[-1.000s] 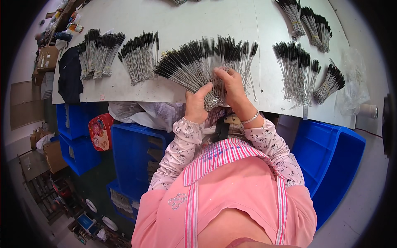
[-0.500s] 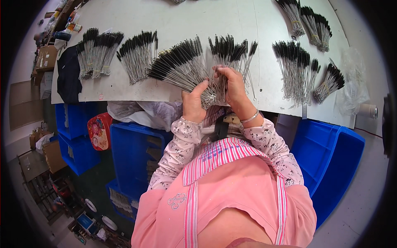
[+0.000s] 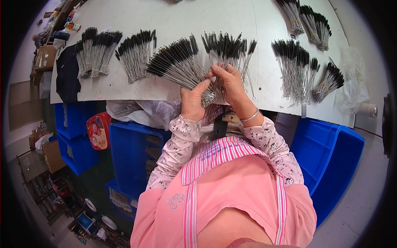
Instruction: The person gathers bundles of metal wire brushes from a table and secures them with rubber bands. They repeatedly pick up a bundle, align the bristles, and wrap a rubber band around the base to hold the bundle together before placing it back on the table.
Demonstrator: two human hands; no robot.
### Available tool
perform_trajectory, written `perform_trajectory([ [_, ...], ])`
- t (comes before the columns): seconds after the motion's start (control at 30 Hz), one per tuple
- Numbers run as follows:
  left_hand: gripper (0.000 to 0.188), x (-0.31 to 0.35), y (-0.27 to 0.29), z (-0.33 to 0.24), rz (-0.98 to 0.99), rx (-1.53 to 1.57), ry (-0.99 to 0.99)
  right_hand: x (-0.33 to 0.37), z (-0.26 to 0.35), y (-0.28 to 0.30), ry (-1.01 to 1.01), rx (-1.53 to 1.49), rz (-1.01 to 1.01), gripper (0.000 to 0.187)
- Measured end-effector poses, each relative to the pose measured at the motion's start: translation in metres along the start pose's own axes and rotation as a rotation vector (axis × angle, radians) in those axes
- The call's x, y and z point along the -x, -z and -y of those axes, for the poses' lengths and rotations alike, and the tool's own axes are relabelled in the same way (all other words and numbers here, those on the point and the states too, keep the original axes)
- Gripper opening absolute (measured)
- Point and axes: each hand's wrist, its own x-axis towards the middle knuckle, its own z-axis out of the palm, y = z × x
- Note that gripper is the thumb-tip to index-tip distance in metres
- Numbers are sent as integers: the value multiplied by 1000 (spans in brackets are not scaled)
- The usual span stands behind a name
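My left hand is closed round the wire ends of a fanned bundle of thin wire brushes with black bristles. The bristle ends spread up and to the left over the table. My right hand is closed, its thumb and fingertips pinching the wire stems of brushes beside the left bundle. Behind the right fingers, a second group of brushes points away from me. Looped wire ends show below the left thumb. How many stems the right fingers grip is hidden.
On the white table, more brush piles lie at left and right, with banded bundles at far right. A dark cloth and a clear plastic bag lie near the ends. Blue crates stand below.
My right hand has shifted slightly left, toward the left-hand bundle. The brush tops behind it lean and spread a little more to the left. My left hand keeps its hold.
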Motion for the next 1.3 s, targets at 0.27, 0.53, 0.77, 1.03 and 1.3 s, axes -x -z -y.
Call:
perform_trajectory([
  [0.27,42,-8,3,14,-94,4,-8,2,-3,0,27,-31,-87,15],
  [0.53,30,-15,0,15,18,49,95,2,-9,-2,165,-74,-218,16],
  [0.77,12,-20,3,18,-84,62,182,-1,-6,1,156,-67,-299,9],
  [1.03,13,-26,3,13,-106,-14,41,-12,-10,8,235,62,-256,12],
  [1.3,21,-23,2,20,-178,-9,-4,-6,-4,-7,156,194,-251,14],
])
